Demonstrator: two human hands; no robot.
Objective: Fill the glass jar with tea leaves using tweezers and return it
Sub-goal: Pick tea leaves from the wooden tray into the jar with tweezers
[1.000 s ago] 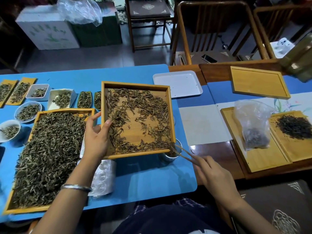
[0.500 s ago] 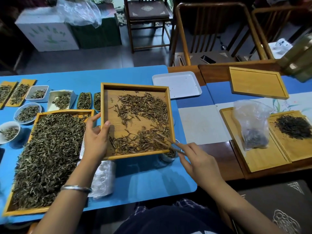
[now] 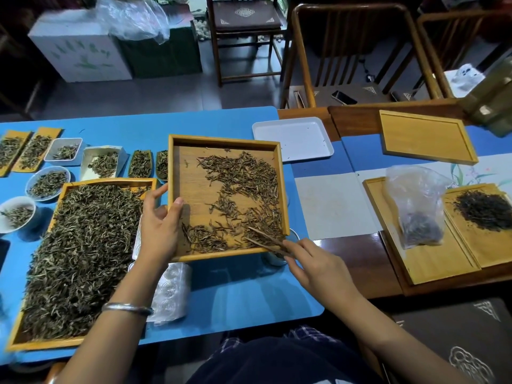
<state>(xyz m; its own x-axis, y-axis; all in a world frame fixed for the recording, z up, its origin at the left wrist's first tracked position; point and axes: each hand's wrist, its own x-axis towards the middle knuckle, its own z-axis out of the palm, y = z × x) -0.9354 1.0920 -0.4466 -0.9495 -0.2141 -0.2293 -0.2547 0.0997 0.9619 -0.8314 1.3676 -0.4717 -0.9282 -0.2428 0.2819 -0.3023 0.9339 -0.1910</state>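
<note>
The left hand (image 3: 159,228) has a closed grip on the wooden tray (image 3: 194,189). The right hand (image 3: 318,266) pinches tweezers (image 3: 266,239) among tea leaves (image 3: 243,178). The jar (image 3: 277,257) sits on the counter (image 3: 235,286), mostly hidden beneath the tray's near right corner.

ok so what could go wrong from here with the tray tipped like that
1. The left hand holds the tray tilted by one edge only; a slip could dump the leaves onto the blue mat.
2. The jar is mostly hidden under the tray's low corner, so leaves swept by the tweezers in the right hand may miss its mouth.
3. The tray's corner sits close over the jar and could knock it.
</note>
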